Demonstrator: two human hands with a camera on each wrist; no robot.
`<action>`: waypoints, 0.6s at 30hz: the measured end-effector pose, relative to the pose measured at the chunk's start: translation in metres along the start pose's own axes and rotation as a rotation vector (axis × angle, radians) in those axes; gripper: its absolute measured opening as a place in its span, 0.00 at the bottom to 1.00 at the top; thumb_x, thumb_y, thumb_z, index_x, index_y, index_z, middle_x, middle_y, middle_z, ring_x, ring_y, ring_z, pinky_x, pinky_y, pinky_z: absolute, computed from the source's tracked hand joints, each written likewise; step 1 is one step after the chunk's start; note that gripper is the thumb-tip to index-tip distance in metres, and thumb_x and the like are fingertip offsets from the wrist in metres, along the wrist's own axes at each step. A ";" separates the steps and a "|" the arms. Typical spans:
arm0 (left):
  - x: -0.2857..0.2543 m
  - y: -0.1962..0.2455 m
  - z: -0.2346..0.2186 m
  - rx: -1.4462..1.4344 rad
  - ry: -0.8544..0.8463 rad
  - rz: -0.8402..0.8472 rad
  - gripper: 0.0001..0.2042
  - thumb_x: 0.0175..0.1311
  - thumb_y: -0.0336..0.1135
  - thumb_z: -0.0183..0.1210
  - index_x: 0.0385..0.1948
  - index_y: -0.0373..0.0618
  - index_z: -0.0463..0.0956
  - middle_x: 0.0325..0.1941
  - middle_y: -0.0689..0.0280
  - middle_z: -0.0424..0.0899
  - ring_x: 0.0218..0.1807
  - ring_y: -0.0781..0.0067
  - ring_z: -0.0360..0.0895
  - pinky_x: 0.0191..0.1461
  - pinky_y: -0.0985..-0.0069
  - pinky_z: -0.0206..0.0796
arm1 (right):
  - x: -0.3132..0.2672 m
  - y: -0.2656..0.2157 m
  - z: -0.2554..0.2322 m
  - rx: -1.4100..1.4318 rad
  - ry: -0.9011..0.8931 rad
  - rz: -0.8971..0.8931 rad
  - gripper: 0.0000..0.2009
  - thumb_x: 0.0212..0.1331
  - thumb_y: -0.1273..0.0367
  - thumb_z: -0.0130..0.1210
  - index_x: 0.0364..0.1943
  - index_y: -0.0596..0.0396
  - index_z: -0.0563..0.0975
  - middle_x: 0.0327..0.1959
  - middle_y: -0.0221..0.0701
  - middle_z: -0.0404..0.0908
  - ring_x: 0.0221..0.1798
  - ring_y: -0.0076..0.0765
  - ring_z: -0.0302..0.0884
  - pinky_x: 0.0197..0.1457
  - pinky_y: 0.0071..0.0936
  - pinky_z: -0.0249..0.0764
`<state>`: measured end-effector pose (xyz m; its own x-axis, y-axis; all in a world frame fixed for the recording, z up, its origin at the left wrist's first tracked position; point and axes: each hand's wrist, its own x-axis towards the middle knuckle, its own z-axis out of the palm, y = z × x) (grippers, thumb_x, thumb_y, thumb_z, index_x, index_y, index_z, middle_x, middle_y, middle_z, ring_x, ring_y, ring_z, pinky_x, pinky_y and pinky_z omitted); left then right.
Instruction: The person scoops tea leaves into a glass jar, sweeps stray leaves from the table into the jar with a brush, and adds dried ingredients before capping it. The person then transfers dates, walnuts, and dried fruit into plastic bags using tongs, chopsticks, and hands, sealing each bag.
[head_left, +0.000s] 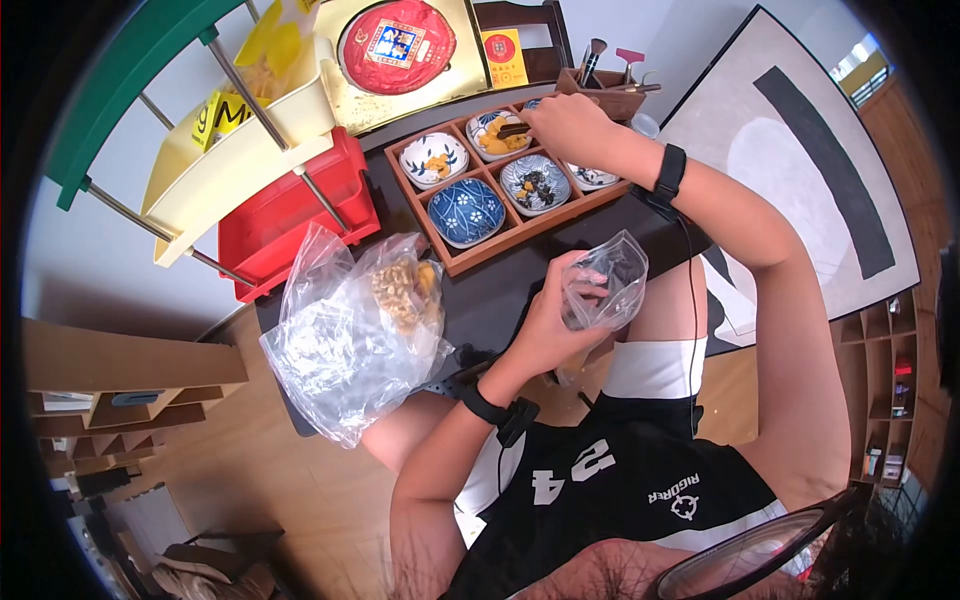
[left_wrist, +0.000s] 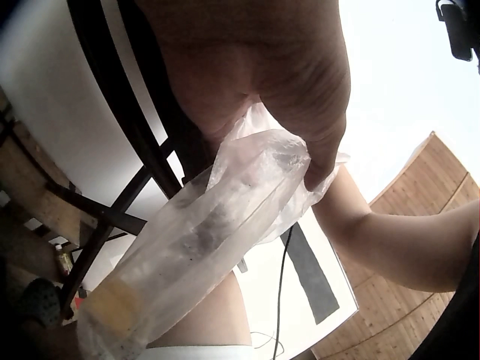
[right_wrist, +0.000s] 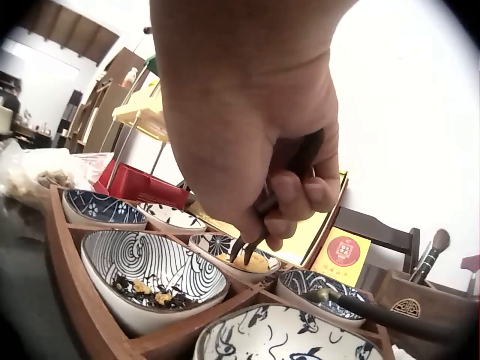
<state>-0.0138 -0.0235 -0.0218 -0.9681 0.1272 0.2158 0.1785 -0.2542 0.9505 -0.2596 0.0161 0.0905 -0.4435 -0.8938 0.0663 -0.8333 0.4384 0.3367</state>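
Note:
My right hand grips dark tongs, their tips down in a patterned bowl among yellow-orange pieces. That bowl sits in the back row of a divided wooden tray. In front of the tray, my left hand holds a clear plastic bag, its fingers partly seen through the film. The left wrist view shows the bag hanging down, with a yellowish patch near its bottom. Closest to the right hand is a swirl-patterned bowl with dark leaves and yellow bits.
A large clear bag with nuts lies on the dark table's left. Behind it stands a tiered rack with a red bin. A second dark tool leans over a blue bowl. A brush holder stands behind the tray.

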 end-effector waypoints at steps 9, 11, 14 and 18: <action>0.000 -0.001 0.000 0.010 0.000 -0.001 0.45 0.54 0.24 0.73 0.72 0.46 0.52 0.60 0.56 0.75 0.61 0.65 0.79 0.65 0.66 0.73 | -0.004 0.003 0.015 -0.075 0.068 -0.047 0.12 0.68 0.64 0.59 0.46 0.58 0.79 0.29 0.38 0.86 0.35 0.46 0.88 0.34 0.38 0.82; 0.000 -0.003 0.000 0.024 0.008 0.006 0.45 0.53 0.26 0.74 0.72 0.45 0.52 0.60 0.54 0.77 0.60 0.64 0.80 0.64 0.66 0.75 | -0.004 0.007 0.016 -0.081 0.048 -0.045 0.12 0.68 0.64 0.59 0.46 0.58 0.79 0.29 0.38 0.85 0.34 0.46 0.88 0.33 0.38 0.81; -0.001 -0.003 0.000 0.010 0.013 -0.007 0.45 0.53 0.26 0.74 0.72 0.45 0.52 0.61 0.54 0.77 0.61 0.64 0.80 0.64 0.66 0.74 | -0.003 0.014 0.022 -0.100 0.034 -0.021 0.12 0.68 0.63 0.59 0.45 0.57 0.80 0.30 0.38 0.85 0.34 0.47 0.87 0.33 0.39 0.82; 0.000 -0.005 0.000 0.047 0.010 0.020 0.46 0.53 0.27 0.75 0.72 0.45 0.52 0.60 0.53 0.78 0.60 0.64 0.81 0.63 0.67 0.74 | -0.005 0.014 0.021 -0.037 0.053 0.008 0.11 0.68 0.63 0.59 0.43 0.57 0.80 0.29 0.40 0.85 0.34 0.47 0.87 0.34 0.40 0.82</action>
<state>-0.0150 -0.0227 -0.0265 -0.9660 0.1131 0.2326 0.2053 -0.2113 0.9556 -0.2757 0.0287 0.0747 -0.4312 -0.8944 0.1187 -0.8167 0.4428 0.3701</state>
